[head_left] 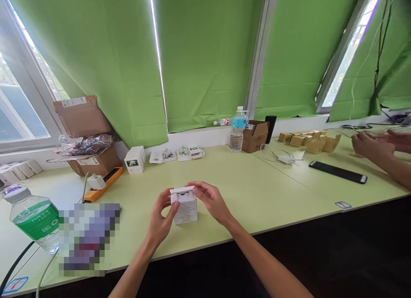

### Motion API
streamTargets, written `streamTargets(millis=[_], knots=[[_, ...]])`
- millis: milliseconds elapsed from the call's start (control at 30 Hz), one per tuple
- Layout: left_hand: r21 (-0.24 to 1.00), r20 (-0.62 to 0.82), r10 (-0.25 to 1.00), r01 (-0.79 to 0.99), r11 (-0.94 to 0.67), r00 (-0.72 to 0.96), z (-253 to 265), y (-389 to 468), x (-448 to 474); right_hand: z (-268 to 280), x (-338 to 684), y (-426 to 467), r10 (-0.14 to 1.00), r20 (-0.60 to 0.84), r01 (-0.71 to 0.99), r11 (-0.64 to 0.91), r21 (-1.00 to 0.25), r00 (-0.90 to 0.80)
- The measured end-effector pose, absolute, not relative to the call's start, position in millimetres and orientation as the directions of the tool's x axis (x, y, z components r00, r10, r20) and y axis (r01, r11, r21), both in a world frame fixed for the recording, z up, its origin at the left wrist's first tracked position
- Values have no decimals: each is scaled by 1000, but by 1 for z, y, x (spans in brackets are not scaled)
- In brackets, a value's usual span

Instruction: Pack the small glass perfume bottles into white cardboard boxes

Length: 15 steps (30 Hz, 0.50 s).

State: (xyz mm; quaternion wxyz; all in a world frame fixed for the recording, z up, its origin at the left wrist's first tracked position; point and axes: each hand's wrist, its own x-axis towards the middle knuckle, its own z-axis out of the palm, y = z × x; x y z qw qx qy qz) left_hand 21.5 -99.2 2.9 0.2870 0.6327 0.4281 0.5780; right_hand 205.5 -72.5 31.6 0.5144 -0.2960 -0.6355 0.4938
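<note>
A small white carton (186, 212) with printed text stands upright on the table near its front edge, its top flap partly lifted. My left hand (162, 216) is closed around the carton's left side, the thumb on its front. My right hand (210, 199) has its fingers at the top flap and right upper corner. What the carton holds inside is hidden. Beyond it lie two opened white packages (163, 156) with clear plastic pieces, and a group of white cartons (135, 159) with a picture on the front.
To the left are a green-labelled bottle (37, 221), an orange power strip (104, 183), a blurred-out patch (90, 238) and an open cardboard box (96, 161). At right lie a phone (338, 172), a white charger (285, 159) and several small brown boxes (297, 139), near another person's hands (374, 146).
</note>
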Motion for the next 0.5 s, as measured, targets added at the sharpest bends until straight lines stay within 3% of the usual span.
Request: streamTargets(millis=[500], knots=[[836, 522, 849, 243, -492, -78, -4, -106, 25, 34, 205, -75, 874, 383, -50, 387, -921, -301]])
